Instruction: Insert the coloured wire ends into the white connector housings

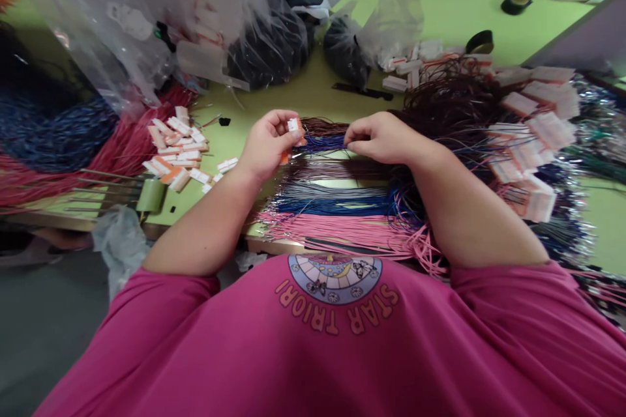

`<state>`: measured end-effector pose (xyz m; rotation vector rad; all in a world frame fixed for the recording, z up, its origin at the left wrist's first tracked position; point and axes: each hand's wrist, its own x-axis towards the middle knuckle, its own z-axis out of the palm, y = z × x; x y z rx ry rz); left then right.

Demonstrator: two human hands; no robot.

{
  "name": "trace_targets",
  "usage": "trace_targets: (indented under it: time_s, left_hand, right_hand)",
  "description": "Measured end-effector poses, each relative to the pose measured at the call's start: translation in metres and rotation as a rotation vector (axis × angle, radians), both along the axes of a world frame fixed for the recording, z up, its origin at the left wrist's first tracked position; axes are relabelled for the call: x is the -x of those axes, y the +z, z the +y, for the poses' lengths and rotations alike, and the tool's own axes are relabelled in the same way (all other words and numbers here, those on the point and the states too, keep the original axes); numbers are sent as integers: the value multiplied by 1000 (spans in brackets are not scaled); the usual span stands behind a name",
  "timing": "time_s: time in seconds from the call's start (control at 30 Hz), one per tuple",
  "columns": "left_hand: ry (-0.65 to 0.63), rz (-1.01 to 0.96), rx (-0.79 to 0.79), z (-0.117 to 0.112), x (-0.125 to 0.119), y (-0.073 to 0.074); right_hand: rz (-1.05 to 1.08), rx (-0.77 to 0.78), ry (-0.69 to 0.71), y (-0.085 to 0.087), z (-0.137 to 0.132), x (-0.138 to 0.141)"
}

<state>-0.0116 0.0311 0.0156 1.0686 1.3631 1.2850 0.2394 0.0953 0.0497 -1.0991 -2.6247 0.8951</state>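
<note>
My left hand (270,144) is closed on a small white and orange connector (294,125), gripped between thumb and fingers. Just to its right, my right hand (375,137) is closed in a pinch at the blue wires (325,143); whether one wire is between the fingertips is hard to see. Dark brown wires (323,125) run behind the blue ones. Nearer my body lie rows of grey wires (337,194), dark blue wires (332,206) and pink wires (337,228), side by side on the green table (303,99).
Loose white and orange connectors (178,146) are heaped left, by a green block with metal rods (151,197). Wired connectors (533,137) pile up right, beside a dark wire bundle (440,98). Plastic bags (268,32) and a black tape roll (516,3) lie farther back.
</note>
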Motion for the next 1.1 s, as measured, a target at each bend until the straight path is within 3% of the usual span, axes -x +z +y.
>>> trace_targets:
  time_s: [0.13,0.23,0.3,0.4,0.47,0.57,0.73,0.93,1.1]
  left_hand:
    - [-40,-32,0,0,2,0]
    - [-102,-98,0,-2,3,1]
    - [-175,-143,7,-5,1,3]
    - [-297,-189,35,-13,-4,7]
    - [-356,-207,59,-17,-7,8]
    - [-413,-213,91,-21,-10,9]
    - [-390,-234,86,-19,-9,8]
    - [-421,-215,91,-20,-9,5]
    - [-410,-198,81,-19,-8,3]
  right_hand:
    - [-81,-33,13,24,5,-23]
    - [25,-28,133,41,-10,-24]
    - [109,-2,291,42,-27,-12]
    - [255,30,471,27,-47,11]
    - [356,27,421,14,-50,21]
    - [414,-19,179,1,-45,24]
    - [241,-142,-68,2,-43,22]
    - [-139,-327,-65,11,-52,29]
    - [-299,-389,-37,16,-55,31]
